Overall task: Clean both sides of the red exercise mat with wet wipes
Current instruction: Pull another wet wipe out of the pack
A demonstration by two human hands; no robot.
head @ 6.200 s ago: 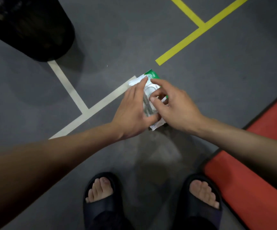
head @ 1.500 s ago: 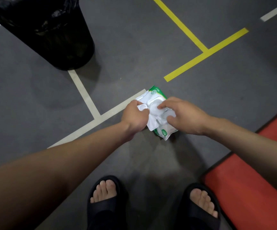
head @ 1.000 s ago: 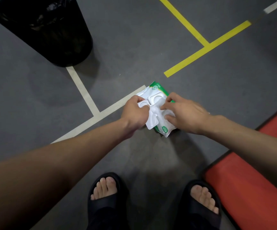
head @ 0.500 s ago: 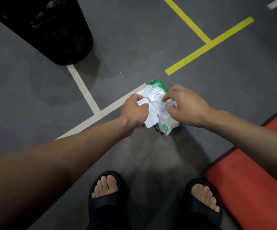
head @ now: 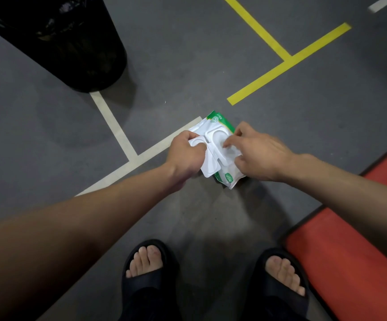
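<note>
A white and green pack of wet wipes (head: 220,126) lies on the grey floor ahead of my feet, its white plastic lid (head: 208,165) flipped open toward me. My left hand (head: 185,156) grips the open lid at its left edge. My right hand (head: 257,154) holds the pack from the right, with thumb and fingertips pinching at the opening. Whether a wipe is between those fingers I cannot tell. The red exercise mat (head: 350,258) lies flat at the lower right, only its corner in view.
A black bin (head: 67,42) with a black liner stands at the upper left. White tape lines (head: 116,130) and yellow tape lines (head: 287,61) cross the floor. My feet in black slides (head: 148,269) stand near the bottom edge, the right one beside the mat.
Six seconds ago the lid was shut under both hands; now it is flipped open. In the last second my right fingers shifted over the opening; the pack stayed put.
</note>
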